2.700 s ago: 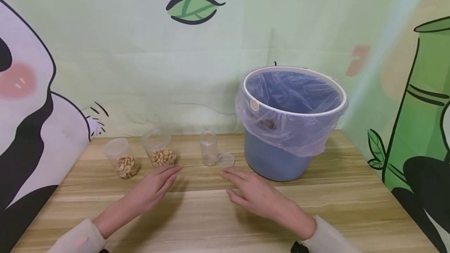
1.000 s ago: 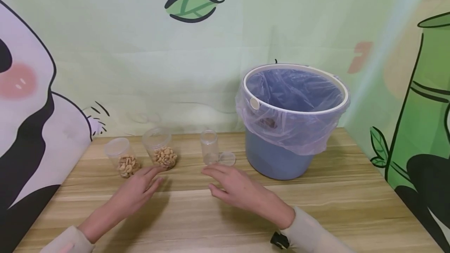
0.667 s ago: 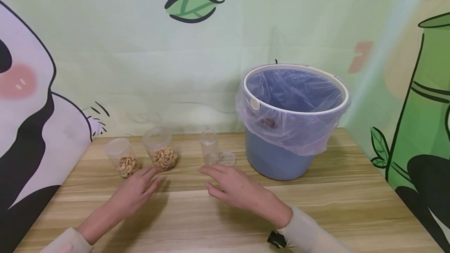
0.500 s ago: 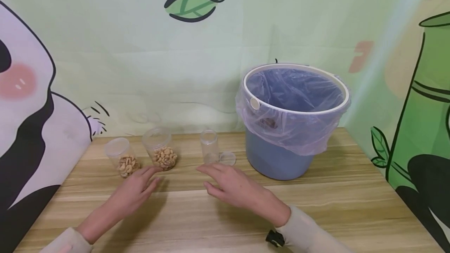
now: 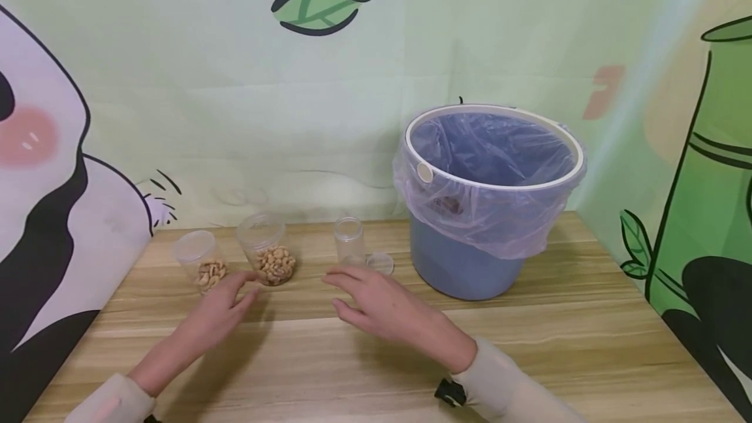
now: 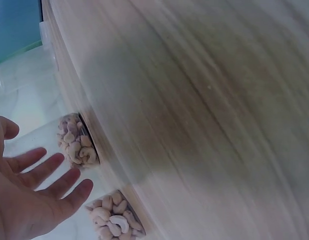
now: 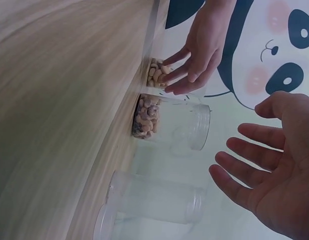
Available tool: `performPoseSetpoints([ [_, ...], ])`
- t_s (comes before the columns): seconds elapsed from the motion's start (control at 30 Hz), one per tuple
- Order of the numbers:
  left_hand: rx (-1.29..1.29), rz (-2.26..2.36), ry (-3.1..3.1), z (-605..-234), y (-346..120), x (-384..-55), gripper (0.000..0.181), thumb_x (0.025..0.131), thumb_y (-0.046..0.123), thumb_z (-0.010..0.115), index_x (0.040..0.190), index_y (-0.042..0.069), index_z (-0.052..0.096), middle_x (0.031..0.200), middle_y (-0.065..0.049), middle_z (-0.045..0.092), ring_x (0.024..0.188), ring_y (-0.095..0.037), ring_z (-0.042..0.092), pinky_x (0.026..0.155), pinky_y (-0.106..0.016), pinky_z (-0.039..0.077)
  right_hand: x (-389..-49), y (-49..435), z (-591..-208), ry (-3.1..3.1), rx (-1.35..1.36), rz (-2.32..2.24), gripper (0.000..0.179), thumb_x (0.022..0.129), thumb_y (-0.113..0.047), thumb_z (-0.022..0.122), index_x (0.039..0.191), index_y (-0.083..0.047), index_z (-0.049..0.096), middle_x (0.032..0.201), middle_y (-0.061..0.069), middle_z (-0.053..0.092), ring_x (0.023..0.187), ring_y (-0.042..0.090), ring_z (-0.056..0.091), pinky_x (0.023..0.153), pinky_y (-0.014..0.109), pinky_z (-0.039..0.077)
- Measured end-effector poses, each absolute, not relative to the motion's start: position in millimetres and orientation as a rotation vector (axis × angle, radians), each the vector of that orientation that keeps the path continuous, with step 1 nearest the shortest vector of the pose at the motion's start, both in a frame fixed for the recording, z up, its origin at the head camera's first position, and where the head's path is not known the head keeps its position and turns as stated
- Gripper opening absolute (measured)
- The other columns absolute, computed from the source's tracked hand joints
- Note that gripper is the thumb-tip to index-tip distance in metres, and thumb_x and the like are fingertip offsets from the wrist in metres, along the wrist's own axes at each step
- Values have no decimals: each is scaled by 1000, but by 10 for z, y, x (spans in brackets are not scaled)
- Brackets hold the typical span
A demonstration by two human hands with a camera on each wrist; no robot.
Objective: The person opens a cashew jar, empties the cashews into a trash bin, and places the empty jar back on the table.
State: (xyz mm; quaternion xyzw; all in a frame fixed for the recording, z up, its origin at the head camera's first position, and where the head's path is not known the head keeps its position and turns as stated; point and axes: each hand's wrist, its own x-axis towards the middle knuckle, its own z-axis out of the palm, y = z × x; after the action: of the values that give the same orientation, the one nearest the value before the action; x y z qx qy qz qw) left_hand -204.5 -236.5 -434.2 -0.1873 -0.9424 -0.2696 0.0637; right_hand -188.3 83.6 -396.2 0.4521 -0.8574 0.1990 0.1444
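Note:
My left hand (image 5: 214, 312) hovers above the table in front of two clear jars, fingers relaxed and holding nothing. The left jar (image 5: 196, 248) has a whitish lid and cashews (image 5: 210, 274) in its bottom. Beside it stands a wider clear jar (image 5: 262, 234), also partly filled with nuts (image 5: 276, 265). Nearer the middle, an empty narrow clear jar (image 5: 350, 240) stands without a lid, and a small round clear lid (image 5: 380, 264) lies at its right. My right hand (image 5: 388, 305) is held in front of these two, fingers loosely extended, nothing in its grasp; its fingers overlap the narrow jar's base in the head view.
A blue bucket (image 5: 464, 273) with a white rim and a pinkish plastic liner (image 5: 487, 224) stands at the back right of the wooden table (image 5: 329, 371). Behind everything hangs a pale green backdrop (image 5: 235, 83) printed with pandas and bamboo.
Both hands have shifted leftward, the right from beside the bucket to before the narrow jar, the left to before the nut jars. The jars, lid and bucket stay in place.

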Motion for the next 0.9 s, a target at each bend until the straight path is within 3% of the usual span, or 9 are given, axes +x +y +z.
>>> performPoseSetpoints([
  [0.17, -369, -918, -2904, -4311, -2351, -2095, 53, 106, 31, 54, 138, -11, 47, 133, -36, 56, 118, -53, 57, 97, -63, 47, -1917, 790, -3929, -2491, 1302, 598, 39, 102, -22, 60, 138, -6, 60, 138, 11, 62, 127, 24, 59, 109, 34, 45],
  [0.3, -232, -1080, -2907, -4309, -2340, -2151, 74, 104, 39, 57, 148, -14, 28, 140, -41, 46, 125, -56, 51, 102, -64, 44, -1939, 748, -3893, -2522, 1287, 609, 40, 104, -25, 57, 141, -9, 59, 141, 11, 60, 131, 24, 56, 111, 34, 42],
  [0.53, -50, -1334, -2851, -4334, -2301, -2264, 103, 96, 46, 68, 156, -7, 4, 151, -42, 29, 136, -57, 38, 108, -63, 38, -1979, 686, -3874, -2554, 1282, 614, 46, 104, -31, 56, 147, -16, 53, 153, 12, 48, 140, 28, 47, 117, 42, 36],
  [0.9, 94, -1568, -2751, -4390, -2178, -2436, 118, 90, 44, 77, 158, 3, -10, 160, -37, 13, 148, -51, 20, 116, -61, 28, -2026, 559, -3823, -2657, 1261, 602, 57, 106, -45, 48, 159, -26, 36, 163, 11, 33, 148, 34, 34, 119, 50, 29],
])
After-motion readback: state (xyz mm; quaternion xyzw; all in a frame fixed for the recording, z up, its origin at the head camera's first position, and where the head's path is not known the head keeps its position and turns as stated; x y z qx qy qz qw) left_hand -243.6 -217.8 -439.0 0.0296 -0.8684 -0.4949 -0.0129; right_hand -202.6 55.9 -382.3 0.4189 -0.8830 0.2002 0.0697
